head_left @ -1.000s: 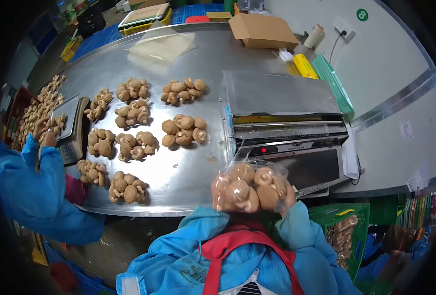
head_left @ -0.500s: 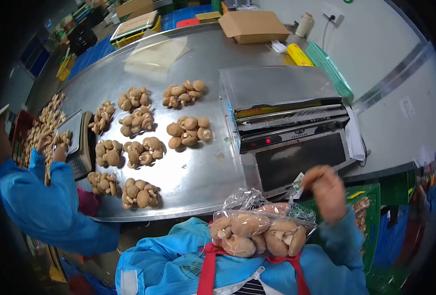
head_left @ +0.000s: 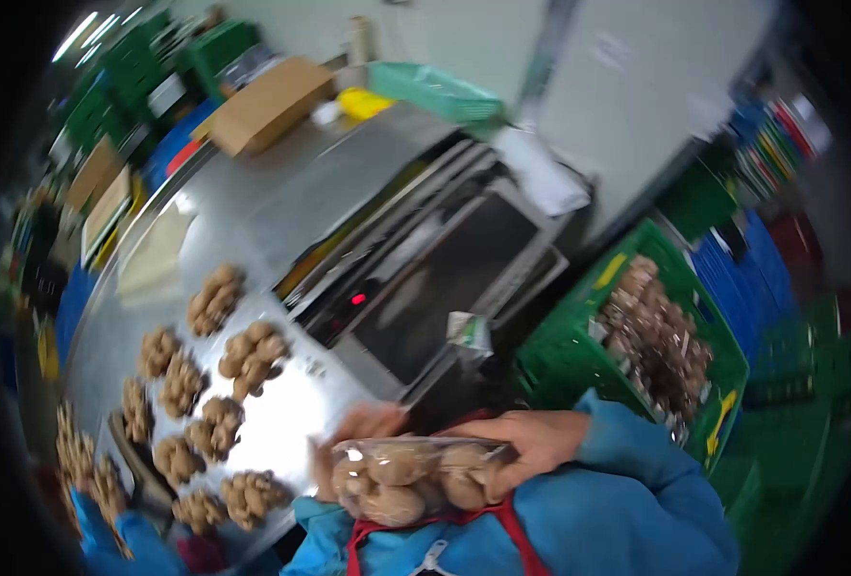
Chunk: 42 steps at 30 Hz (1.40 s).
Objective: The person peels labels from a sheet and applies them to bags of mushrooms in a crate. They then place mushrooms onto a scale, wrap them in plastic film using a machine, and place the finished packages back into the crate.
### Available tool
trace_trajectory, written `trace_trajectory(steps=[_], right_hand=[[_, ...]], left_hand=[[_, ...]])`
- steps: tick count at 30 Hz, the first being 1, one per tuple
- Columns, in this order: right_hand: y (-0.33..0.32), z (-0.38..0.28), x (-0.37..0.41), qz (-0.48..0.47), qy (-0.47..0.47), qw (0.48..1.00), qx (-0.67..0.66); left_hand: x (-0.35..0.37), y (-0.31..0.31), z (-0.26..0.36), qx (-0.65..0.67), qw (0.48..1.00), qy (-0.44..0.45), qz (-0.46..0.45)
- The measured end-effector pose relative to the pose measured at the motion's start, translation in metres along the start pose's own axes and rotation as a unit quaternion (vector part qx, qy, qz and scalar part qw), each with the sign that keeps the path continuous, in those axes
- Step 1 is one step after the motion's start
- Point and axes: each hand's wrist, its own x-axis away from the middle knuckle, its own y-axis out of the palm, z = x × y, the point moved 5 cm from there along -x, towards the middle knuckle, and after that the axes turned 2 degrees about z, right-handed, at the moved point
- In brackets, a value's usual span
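Close to my chest is a clear-wrapped pack of mushrooms (head_left: 397, 485), held between both hands. My right hand (head_left: 546, 440) grips its right end, with the fingers closed over the edge. Around the left end is my left hand (head_left: 360, 427), smeared by motion but closed against the pack. Ahead, the wrapping machine (head_left: 416, 298) shows a lit red light and a dark plate. Several loose mushroom piles (head_left: 253, 357) lie on the steel table (head_left: 291, 413) to the left.
A green crate (head_left: 565, 341) of wrapped mushroom packs stands at my right. A co-worker's blue sleeve (head_left: 142, 538) is at the lower left, by more mushrooms. A cardboard box (head_left: 272, 104) and a pale green basket (head_left: 435, 91) sit at the table's back.
My view has swung to the right, bringing the green crate into fuller view. My right hand has come down onto the pack, and my left hand now shows at its other end.
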Motion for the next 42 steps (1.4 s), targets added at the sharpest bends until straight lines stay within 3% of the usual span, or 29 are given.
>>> trace_trajectory(steps=[2,4,6,8,10,12,13,14,16,17,19,20,21,22,24,26,27,29,30,32,33,34,36,37,38,39,40,41,42], right_hand=[[0.002,0.025,0.015,-0.007,0.037,0.979,-0.2],[-0.011,0.036,0.042,0.061,-0.009,0.962,-0.267],[-0.019,0.048,0.07,0.106,-0.017,0.954,-0.279],[-0.029,0.064,0.099,0.174,-0.072,0.963,-0.195],[-0.037,0.072,0.131,0.222,-0.074,0.958,-0.165],[-0.045,0.086,0.164,0.298,-0.106,0.929,-0.194],[-0.044,0.099,0.178,0.316,-0.091,0.907,-0.262],[-0.043,0.11,0.191,0.35,-0.125,0.861,-0.346],[-0.047,0.129,0.22,0.414,-0.191,0.782,-0.426],[-0.049,0.148,0.239,0.439,-0.193,0.766,-0.428],[-0.058,0.161,0.294,0.522,-0.254,0.678,-0.451],[-0.06,0.189,0.329,0.599,-0.251,0.604,-0.463],[-0.062,0.21,0.38,0.757,-0.116,0.639,-0.067],[-0.054,0.253,0.432,0.812,-0.033,0.583,0.014],[-0.048,0.275,0.498,0.798,-0.289,0.432,-0.305],[-0.036,0.306,0.55,0.862,-0.235,0.305,-0.33],[-0.036,0.326,0.567,0.862,-0.233,0.307,-0.328],[-0.038,0.373,0.6,0.886,-0.261,0.245,-0.294],[-0.041,0.384,0.609,0.885,-0.26,0.249,-0.295],[-0.04,0.416,0.622,0.902,-0.22,0.197,-0.316],[-0.035,0.468,0.644,0.937,-0.136,0.262,-0.186],[-0.034,0.478,0.646,0.934,-0.138,0.27,-0.189],[-0.045,0.487,0.644,0.934,-0.165,0.258,-0.181],[-0.051,0.48,0.631,0.867,-0.26,0.184,-0.383],[-0.053,0.491,0.632,0.841,-0.273,0.258,-0.39],[-0.047,0.505,0.636,0.861,-0.238,0.238,-0.38],[-0.044,0.501,0.634,0.901,-0.123,0.388,-0.153],[-0.051,0.489,0.605,0.884,-0.21,0.37,-0.195],[-0.056,0.436,0.585,0.85,-0.295,0.36,-0.248]], left_hand=[[0.0,0.013,-0.005,-0.035,0.999,-0.01,0.007],[0.001,0.031,-0.015,-0.078,0.996,-0.05,-0.009],[-0.004,0.049,-0.033,-0.122,0.988,-0.092,-0.032],[-0.023,0.053,-0.062,-0.166,0.977,-0.117,-0.06],[-0.039,0.091,-0.079,-0.251,0.956,-0.085,-0.128],[-0.059,0.116,-0.096,-0.42,0.894,-0.016,-0.152],[-0.067,0.149,-0.104,-0.434,0.877,0.002,-0.205],[-0.072,0.19,-0.117,-0.361,0.897,-0.053,-0.251],[-0.095,0.229,-0.151,-0.404,0.848,-0.046,-0.34],[-0.099,0.248,-0.175,-0.351,0.87,-0.113,-0.327],[-0.103,0.276,-0.212,-0.281,0.87,-0.194,-0.357],[-0.102,0.285,-0.225,-0.258,0.864,-0.225,-0.369],[-0.099,0.294,-0.233,-0.258,0.869,-0.219,-0.362],[-0.099,0.297,-0.24,-0.257,0.866,-0.222,-0.366],[-0.098,0.294,-0.254,-0.298,0.839,-0.223,-0.397],[-0.095,0.292,-0.266,-0.281,0.853,-0.241,-0.367],[-0.095,0.29,-0.272,-0.293,0.849,-0.245,-0.364],[-0.096,0.286,-0.277,-0.303,0.849,-0.255,-0.35],[-0.097,0.285,-0.278,-0.302,0.851,-0.253,-0.346],[-0.101,0.279,-0.277,-0.313,0.863,-0.23,-0.322],[-0.102,0.275,-0.277,-0.314,0.866,-0.226,-0.316],[-0.104,0.27,-0.277,-0.316,0.87,-0.226,-0.303],[-0.106,0.261,-0.277,-0.319,0.878,-0.219,-0.281],[-0.106,0.256,-0.279,-0.328,0.876,-0.226,-0.271],[-0.105,0.252,-0.279,-0.338,0.876,-0.229,-0.257],[-0.102,0.255,-0.279,-0.344,0.873,-0.243,-0.246],[-0.099,0.254,-0.28,-0.356,0.873,-0.246,-0.225],[-0.098,0.253,-0.283,-0.346,0.873,-0.26,-0.226],[-0.096,0.246,-0.288,-0.326,0.874,-0.281,-0.224]])
